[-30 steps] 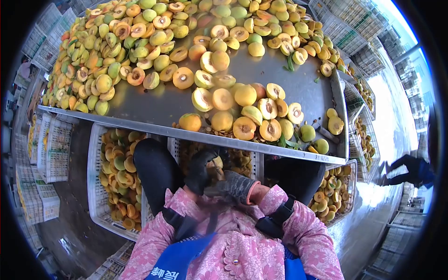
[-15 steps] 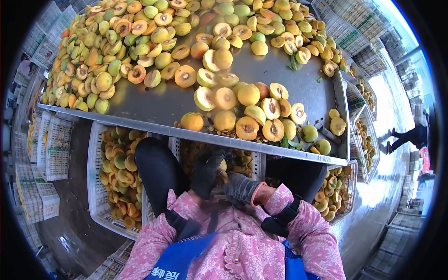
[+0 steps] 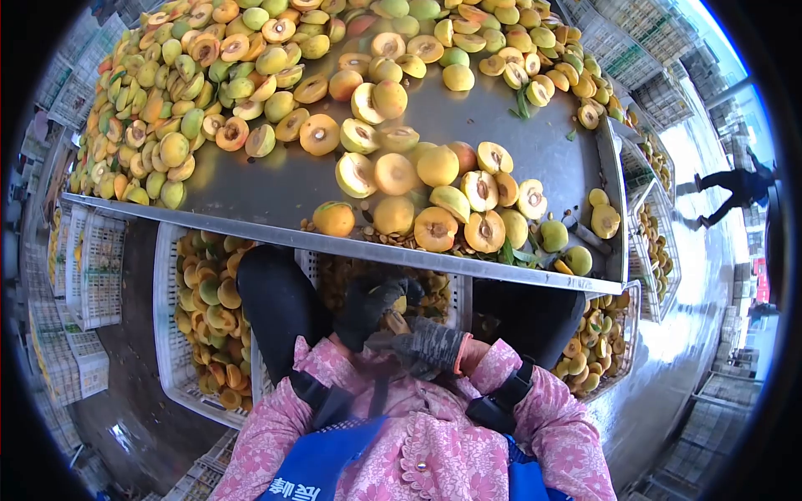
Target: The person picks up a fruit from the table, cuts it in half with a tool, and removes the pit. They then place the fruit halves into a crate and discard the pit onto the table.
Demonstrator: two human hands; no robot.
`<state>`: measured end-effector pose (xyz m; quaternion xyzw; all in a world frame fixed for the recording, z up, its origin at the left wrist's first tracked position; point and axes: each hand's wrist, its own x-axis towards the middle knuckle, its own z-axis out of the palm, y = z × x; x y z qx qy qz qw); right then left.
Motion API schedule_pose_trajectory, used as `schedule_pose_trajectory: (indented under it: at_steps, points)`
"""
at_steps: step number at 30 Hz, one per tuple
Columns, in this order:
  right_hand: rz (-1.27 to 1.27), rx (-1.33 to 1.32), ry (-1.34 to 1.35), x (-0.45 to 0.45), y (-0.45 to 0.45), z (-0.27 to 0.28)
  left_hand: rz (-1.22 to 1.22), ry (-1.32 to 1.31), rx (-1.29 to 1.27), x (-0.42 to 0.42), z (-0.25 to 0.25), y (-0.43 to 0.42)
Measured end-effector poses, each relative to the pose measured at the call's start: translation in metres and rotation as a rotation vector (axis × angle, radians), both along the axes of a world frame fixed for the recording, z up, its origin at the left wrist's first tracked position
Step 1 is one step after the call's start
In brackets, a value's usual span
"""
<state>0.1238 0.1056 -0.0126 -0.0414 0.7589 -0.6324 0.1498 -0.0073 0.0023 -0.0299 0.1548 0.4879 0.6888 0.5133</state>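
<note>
Both my hands are gloved and close together in front of my lap, just below the edge of a metal table [image 3: 276, 188]. My left hand [image 3: 363, 311], in a dark glove, is closed around a yellow peach half [image 3: 396, 313], partly hidden by the fingers. My right hand [image 3: 430, 345], in a grey knit glove, is curled against the fruit from the right. Its fingers are wrapped, but what they hold is hidden. Several cut peach halves [image 3: 436, 229] lie on the table above my hands, some with stones showing.
A large heap of peaches [image 3: 175, 100] covers the table's far and left parts. White crates [image 3: 171, 351] of peach halves stand by my left leg, between my legs and at right. Loose stones and leaves lie near the table's edge. A person [image 3: 739, 188] walks at far right.
My hands stay together, with the left hand shifted slightly and the fruit turned a little. The view has moved slightly. The person at far right has come further into view.
</note>
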Motion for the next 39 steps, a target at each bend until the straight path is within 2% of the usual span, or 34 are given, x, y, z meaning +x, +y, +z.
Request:
schedule_pose_trajectory:
  at_steps: [2,4,5,8,10,12,15,18,21,24,26,28,30,33,35,39]
  points:
    - [-0.026,-0.070,-0.190,-0.001,-0.005,-0.001,-0.040,-0.001,-0.008,0.000,0.000,0.001]
    - [-0.077,-0.116,-0.270,-0.001,-0.008,-0.006,-0.051,-0.020,-0.020,0.001,-0.006,0.002]
    - [-0.118,-0.129,-0.217,0.002,-0.010,-0.010,-0.053,-0.030,-0.025,0.002,-0.008,0.003]
    - [-0.150,-0.270,-0.306,0.003,-0.011,-0.017,-0.064,-0.085,-0.018,0.002,-0.008,0.003]
    - [-0.092,-0.065,-0.086,0.002,-0.010,-0.018,-0.078,-0.031,-0.017,0.002,-0.012,0.004]
    - [0.022,0.479,0.496,0.000,-0.006,-0.016,-0.065,-0.013,-0.038,0.002,-0.013,0.004]
    - [0.172,0.296,0.064,-0.003,0.001,-0.003,-0.020,-0.019,-0.080,0.002,-0.011,0.007]
    - [0.149,0.438,0.333,-0.004,0.002,-0.008,-0.010,0.014,-0.108,0.002,-0.010,0.007]
    - [0.163,0.414,0.405,-0.004,-0.002,-0.037,0.005,0.027,-0.161,0.002,-0.011,0.008]
    - [0.192,0.421,0.218,-0.003,0.000,-0.024,-0.004,0.029,-0.160,0.000,-0.015,0.008]
    - [0.097,0.129,-0.266,-0.006,-0.003,-0.027,-0.046,0.100,-0.146,0.000,-0.007,0.011]
    - [0.078,0.141,-0.248,-0.006,-0.002,-0.023,-0.065,0.082,-0.126,0.000,-0.019,0.010]
    - [0.143,0.445,0.277,-0.004,0.001,-0.013,-0.064,0.067,-0.100,0.001,-0.021,0.008]
    - [0.115,0.290,0.147,-0.003,0.003,-0.007,-0.045,0.067,-0.074,0.001,-0.012,0.006]
    - [0.047,0.277,-0.041,0.005,-0.008,-0.048,-0.045,0.082,-0.086,0.003,-0.011,0.007]
    - [0.074,0.150,-0.080,-0.003,-0.001,-0.013,-0.069,-0.032,-0.072,0.003,-0.007,0.007]
